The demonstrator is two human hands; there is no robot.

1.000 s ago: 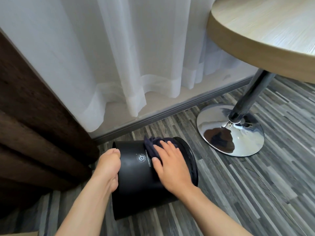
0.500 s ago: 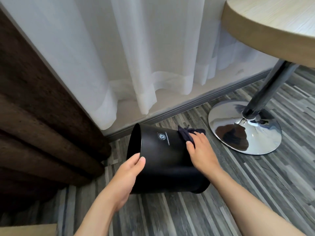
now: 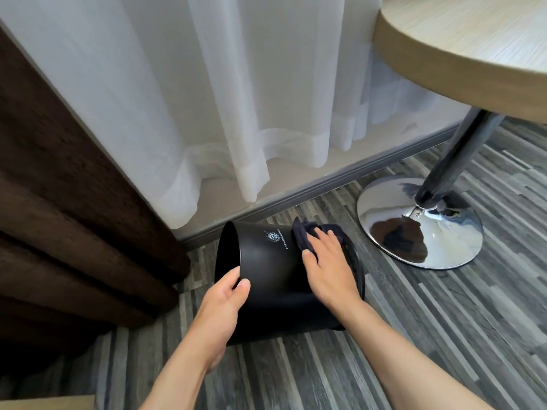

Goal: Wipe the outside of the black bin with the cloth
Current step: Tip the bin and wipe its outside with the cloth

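Forearms reach forward over the striped floor. Left hand (image 3: 220, 313) clamps the open rim of the black bin (image 3: 275, 279), which lies tipped on its side; right hand (image 3: 330, 272) presses the dark cloth (image 3: 305, 235) flat against its upper wall. Light, stiff and probably slick, it seems best steadied by that rim. Beyond stand the white curtain (image 3: 236, 99) and the table base (image 3: 420, 221).
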